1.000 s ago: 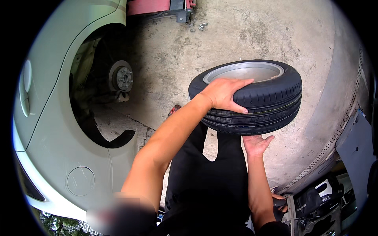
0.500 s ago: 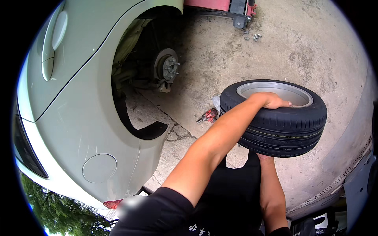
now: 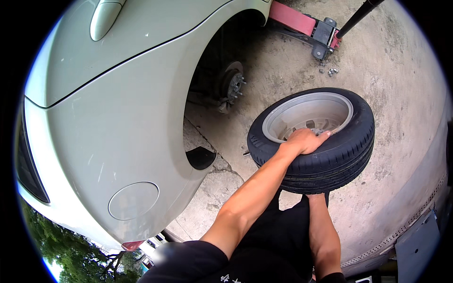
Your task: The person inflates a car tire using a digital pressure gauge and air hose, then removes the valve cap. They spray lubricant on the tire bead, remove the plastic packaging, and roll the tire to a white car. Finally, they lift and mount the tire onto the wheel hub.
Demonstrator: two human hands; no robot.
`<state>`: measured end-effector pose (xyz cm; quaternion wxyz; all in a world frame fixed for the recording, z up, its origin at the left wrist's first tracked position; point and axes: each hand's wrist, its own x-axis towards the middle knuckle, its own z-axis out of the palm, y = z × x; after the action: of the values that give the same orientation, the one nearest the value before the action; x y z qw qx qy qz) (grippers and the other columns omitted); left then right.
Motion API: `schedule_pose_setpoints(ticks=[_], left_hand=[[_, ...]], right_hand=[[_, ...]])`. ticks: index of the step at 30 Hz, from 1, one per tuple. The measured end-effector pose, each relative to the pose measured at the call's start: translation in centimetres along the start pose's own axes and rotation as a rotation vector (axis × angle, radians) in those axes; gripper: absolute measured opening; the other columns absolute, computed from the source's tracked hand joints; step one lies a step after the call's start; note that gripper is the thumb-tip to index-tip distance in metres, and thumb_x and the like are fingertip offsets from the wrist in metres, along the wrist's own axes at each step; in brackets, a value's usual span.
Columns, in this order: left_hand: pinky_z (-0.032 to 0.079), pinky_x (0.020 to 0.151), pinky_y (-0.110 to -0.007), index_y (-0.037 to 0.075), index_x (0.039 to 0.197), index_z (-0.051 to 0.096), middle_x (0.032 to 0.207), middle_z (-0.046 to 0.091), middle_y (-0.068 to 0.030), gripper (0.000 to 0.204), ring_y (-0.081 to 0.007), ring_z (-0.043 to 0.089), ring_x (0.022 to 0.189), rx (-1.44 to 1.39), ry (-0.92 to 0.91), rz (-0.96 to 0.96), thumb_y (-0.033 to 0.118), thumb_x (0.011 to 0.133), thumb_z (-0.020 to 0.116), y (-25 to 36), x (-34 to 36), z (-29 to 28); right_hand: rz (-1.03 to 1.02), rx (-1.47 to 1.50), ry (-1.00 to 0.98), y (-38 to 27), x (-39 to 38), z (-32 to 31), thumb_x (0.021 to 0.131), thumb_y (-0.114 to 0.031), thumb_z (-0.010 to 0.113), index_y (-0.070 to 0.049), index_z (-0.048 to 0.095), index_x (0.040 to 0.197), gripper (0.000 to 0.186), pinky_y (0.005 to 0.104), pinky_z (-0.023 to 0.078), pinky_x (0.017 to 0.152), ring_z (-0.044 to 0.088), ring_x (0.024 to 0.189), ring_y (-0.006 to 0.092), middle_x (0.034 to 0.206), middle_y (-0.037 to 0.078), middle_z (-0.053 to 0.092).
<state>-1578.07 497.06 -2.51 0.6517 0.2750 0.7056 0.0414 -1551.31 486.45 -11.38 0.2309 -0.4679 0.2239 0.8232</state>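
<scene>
A car wheel (image 3: pixel 325 172) with a black tyre and a silver rim is tilted in front of me, its hollow side facing up. My left hand (image 3: pixel 306 141) is closed over the near edge of the rim, fingers inside and forearm across the tyre. Below the tread, my right hand (image 3: pixel 317 196) bears against the tyre's underside; its fingers are hidden by the wheel. Ahead and to the left, a bare wheel hub (image 3: pixel 234 88) with a brake disc and protruding studs sits inside the car's dark wheel arch.
A pale car body (image 3: pixel 137 127) fills the left side. At the far edge stands a red floor jack (image 3: pixel 297 21) with a black upright handle (image 3: pixel 357 20). Several lug nuts (image 3: pixel 332 71) lie on the concrete near it. A dark tool tip (image 3: pixel 246 153) pokes out beside the tyre.
The wheel has come closer to the car and tipped, so more of the rim's inside shows. It now covers most of the red power tool on the floor. The view has shifted.
</scene>
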Motion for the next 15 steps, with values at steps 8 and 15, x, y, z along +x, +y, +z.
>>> schedule_pose_setpoints(ticks=[8, 15], left_hand=[[0.044, 0.111, -0.042, 0.001, 0.125, 0.074, 0.129, 0.069, -0.0276, 0.092, -0.0395, 0.062, 0.129, -0.287, 0.427, -0.210, 0.081, 0.097, 0.037, -11.6, -3.2, -13.0], [0.041, 0.117, -0.044, 0.005, 0.160, 0.037, 0.154, 0.050, -0.0261, 0.109, -0.0398, 0.051, 0.141, -0.141, 1.220, 0.081, 0.041, 0.073, 0.092, -15.0, -11.5, -11.6]], right_hand=[[0.153, -0.156, -0.100, 9.8, 7.3, 14.0, 0.105, -0.065, 0.038, -0.009, 0.048, 0.155, 0.075, 0.0509, 0.032, 0.124, 0.044, 0.146, 0.0324, 0.161, 0.008, 0.047], [0.373, -0.591, -0.166, 16.6, 6.9, 22.1, 0.108, -0.065, 0.035, -0.017, 0.022, 0.166, 0.077, 0.0503, 0.019, 0.128, 0.026, 0.155, 0.0307, 0.173, 0.009, 0.021]])
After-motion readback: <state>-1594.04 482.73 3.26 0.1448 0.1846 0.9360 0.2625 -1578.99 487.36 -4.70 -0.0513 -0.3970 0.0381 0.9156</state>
